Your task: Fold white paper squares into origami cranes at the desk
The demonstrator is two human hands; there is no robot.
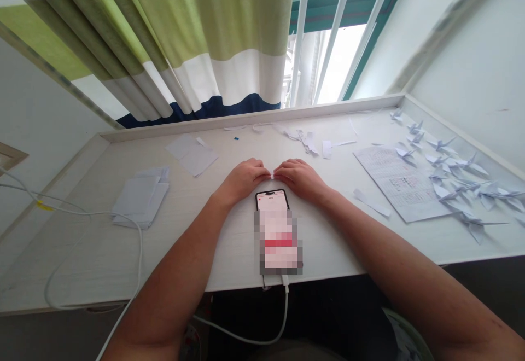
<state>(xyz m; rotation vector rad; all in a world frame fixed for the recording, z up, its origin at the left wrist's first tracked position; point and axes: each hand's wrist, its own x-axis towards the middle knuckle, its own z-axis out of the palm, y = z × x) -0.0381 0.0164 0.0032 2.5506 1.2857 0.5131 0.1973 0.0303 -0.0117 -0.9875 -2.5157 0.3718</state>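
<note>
My left hand [249,176] and my right hand [298,177] meet near the middle of the white desk, fingertips almost touching. Both are closed in a pinch around a small piece of white paper [272,175]. Only a sliver of it shows; the fingers cover its shape. Just below the hands, between my forearms, lies a phone [272,201] with a lit screen, partly blurred out. A white charging cable [286,289] runs from its lower end over the desk's front edge.
Several folded paper cranes [441,145] stand at the right, some on a written sheet [394,180]. Paper scraps [305,141] lie at the back. Left are a paper stack [139,199], a loose sheet [192,154] and a white cable [139,251]. A raised rim [254,116] borders the back.
</note>
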